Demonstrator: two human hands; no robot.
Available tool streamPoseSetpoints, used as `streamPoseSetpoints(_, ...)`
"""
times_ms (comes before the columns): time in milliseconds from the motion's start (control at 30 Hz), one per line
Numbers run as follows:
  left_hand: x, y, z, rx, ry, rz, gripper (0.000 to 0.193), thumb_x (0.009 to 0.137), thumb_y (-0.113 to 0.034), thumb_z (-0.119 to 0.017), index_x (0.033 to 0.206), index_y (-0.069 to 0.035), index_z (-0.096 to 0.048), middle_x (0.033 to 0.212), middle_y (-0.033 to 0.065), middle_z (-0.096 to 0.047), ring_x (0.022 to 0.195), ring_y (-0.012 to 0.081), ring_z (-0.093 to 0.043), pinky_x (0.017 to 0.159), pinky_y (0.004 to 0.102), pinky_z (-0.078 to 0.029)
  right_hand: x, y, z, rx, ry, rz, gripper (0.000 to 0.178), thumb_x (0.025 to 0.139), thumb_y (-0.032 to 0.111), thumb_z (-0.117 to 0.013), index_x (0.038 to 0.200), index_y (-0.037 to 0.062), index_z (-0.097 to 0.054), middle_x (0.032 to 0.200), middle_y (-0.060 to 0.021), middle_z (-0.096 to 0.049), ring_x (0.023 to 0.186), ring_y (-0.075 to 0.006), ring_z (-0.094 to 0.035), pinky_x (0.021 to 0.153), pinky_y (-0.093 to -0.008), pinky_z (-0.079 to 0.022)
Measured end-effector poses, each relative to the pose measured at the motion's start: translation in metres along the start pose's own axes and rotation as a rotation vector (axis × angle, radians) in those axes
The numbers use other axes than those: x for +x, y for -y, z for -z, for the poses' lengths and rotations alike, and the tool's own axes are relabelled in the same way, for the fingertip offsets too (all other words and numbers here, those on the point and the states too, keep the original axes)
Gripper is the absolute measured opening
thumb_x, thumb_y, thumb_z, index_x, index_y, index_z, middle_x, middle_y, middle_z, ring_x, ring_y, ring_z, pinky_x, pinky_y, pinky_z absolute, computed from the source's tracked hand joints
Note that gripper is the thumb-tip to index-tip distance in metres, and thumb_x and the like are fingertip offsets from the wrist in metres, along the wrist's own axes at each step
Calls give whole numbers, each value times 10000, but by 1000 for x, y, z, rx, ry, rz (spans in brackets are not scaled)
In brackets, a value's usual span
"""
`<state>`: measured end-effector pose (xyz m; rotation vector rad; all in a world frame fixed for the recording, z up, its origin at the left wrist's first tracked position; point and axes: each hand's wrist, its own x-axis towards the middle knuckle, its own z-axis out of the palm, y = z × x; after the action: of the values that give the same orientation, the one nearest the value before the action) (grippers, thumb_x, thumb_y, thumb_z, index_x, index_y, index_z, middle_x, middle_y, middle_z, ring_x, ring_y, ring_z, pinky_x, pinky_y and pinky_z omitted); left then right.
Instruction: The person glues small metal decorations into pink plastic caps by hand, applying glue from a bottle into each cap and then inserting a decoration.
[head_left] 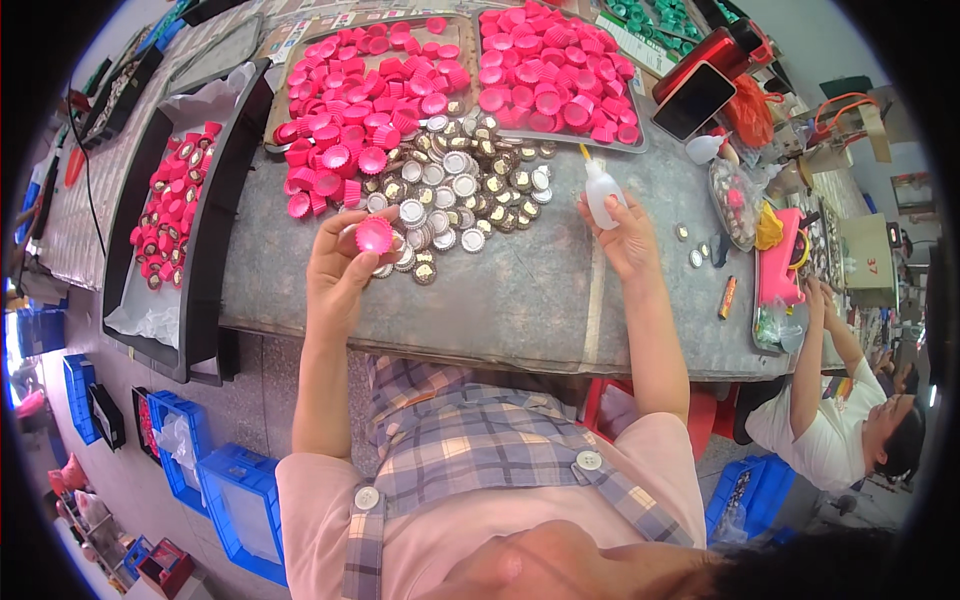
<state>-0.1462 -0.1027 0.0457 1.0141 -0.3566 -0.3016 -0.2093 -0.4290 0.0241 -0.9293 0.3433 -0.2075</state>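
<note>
My left hand (338, 268) is closed on a pink fluted cup (374, 235), pinched between thumb and fingers with its mouth turned up. Pale edges show beside the cup, but I cannot tell what they belong to. In my right hand (630, 240) is a white squeeze bottle (602, 190) with a thin yellow nozzle pointing away from me. Between the hands, a pile of small round discs (465, 185), silvery-white or dark-rimmed with cream centres, lies on the grey table (480, 310). Loose pink cups (320, 180) spill onto the table beyond my left hand.
Two metal trays (640, 146) heaped with pink cups stand at the back. A black tray (225, 200) of pink pieces stands left. A dark-screened device (694, 100) is back right, above scattered discs and an orange tube (727, 298). A co-worker (825, 415) sits at the right.
</note>
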Motion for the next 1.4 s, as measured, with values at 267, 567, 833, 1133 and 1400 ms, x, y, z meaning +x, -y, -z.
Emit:
streamPoseSetpoints(267, -6, 30, -1, -594, -26, 298, 404, 873, -220, -471, 1212, -11, -401, 1170, 214, -471, 724, 146, -575, 633, 275, -511, -2, 0, 1, -537, -64, 258, 345, 760, 41, -592, 1077, -4, -464, 936, -56, -550, 836, -123, -537, 746, -247, -445)
streamPoseSetpoints(567, -9, 33, -10, -893, -94, 515, 387, 895, -318, -416, 1162, -39, -436, 1039, 144, -536, 714, 137, -532, 590, 232, -492, -7, -14, 14, -700, -52, 411, 437, 795, 47, -559, 1190, -4, -381, 1140, -88, -440, 1038, -160, -464, 886, -287, -399)
streamPoseSetpoints(833, -17, 29, -12, -641, -143, 512, 449, 887, -281, -448, 1227, 1, -369, 1092, 117, -526, 730, 102, -550, 588, 216, -490, -40, 1, -37, -1429, -229, 1084, 400, 716, 48, -632, 1079, 2, -472, 1046, -118, -506, 945, -251, -516, 815, -336, -407)
streamPoseSetpoints(1133, -22, 34, -10, -649, -41, 407, 415, 869, -267, -487, 1195, -21, -411, 1022, 127, -569, 773, 115, -573, 625, 225, -490, -13, -54, -83, -1778, 686, 990, 259, 678, 79, -567, 936, 56, -568, 917, -68, -527, 867, -221, -509, 737, -343, -408)
streamPoseSetpoints(1400, -24, 35, -12, -568, -155, 529, 365, 886, -260, -435, 1161, -22, -446, 1037, 132, -565, 686, 91, -573, 545, 201, -487, -26, -42, -82, -1348, 426, 658, 176, 720, 61, -593, 894, 44, -593, 785, -80, -571, 754, -246, -547, 668, -321, -437)
